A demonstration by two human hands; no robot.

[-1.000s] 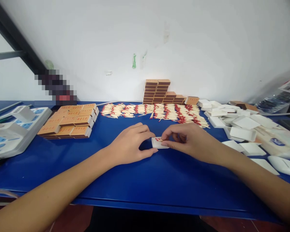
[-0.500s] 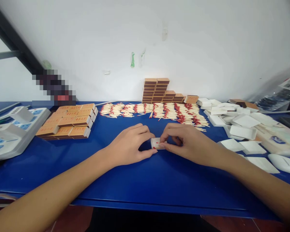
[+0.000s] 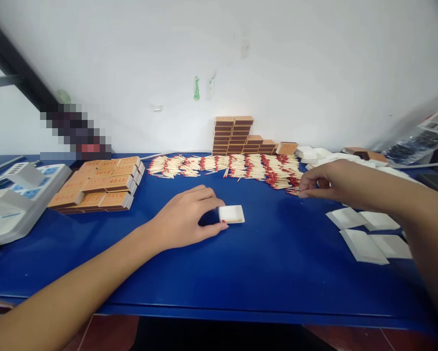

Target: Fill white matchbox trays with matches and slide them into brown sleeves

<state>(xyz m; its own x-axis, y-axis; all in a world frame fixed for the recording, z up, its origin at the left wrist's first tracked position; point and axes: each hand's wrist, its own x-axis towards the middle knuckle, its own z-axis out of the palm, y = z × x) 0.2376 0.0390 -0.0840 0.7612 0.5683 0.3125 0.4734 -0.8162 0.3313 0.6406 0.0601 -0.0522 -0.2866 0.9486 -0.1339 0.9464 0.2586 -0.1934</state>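
I observe the left hand (image 3: 191, 214) clamped on the white tray (image 3: 234, 211), between thumb and fingers. Right hand (image 3: 324, 179): at the matches (image 3: 253, 168); finger closure I cannot determine. Matchboxes (image 3: 223, 138) stand behind.

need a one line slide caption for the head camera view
Left hand gripping a white tray on a blue table, right hand at the right end of the loose matches.
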